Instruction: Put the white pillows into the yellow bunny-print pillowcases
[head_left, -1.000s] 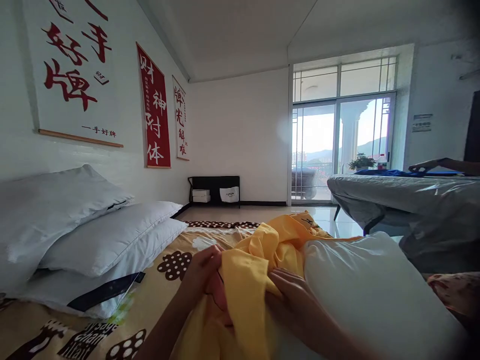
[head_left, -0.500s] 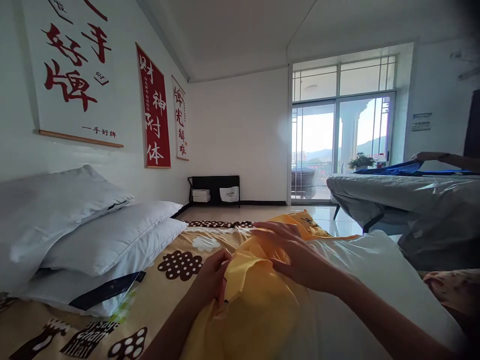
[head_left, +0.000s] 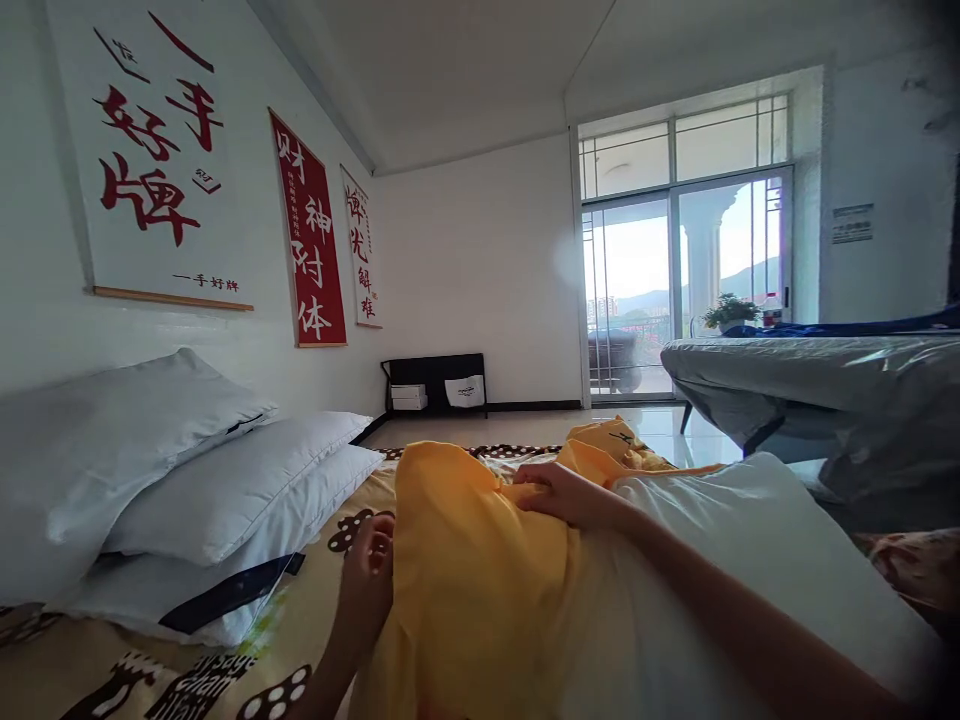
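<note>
A yellow pillowcase (head_left: pixel 480 570) stands up in folds in front of me, drawn over part of a white pillow (head_left: pixel 720 560). My right hand (head_left: pixel 562 495) grips the pillowcase near its upper right side, fingers bent over the fabric. At the left edge of the cloth is my left hand (head_left: pixel 369 555), its fingers curled and closed against the edge; the fingertips are partly hidden behind the fabric. More yellow cloth with a dark printed figure (head_left: pixel 619 440) lies beyond my right hand.
Several white pillows (head_left: pixel 240 480) are stacked at the left on the patterned bedspread (head_left: pixel 300 600). A plastic-covered table (head_left: pixel 810 375) with blue cloth (head_left: pixel 847 328) stands at the right. A low black stand (head_left: pixel 436 380) is by the far wall, and a sliding glass door (head_left: pixel 682 280) is behind.
The pillowcase has been raised and spread wider to the left. My left hand moved left with its edge, and my right hand closed on the cloth. The arm over the table left the view.
</note>
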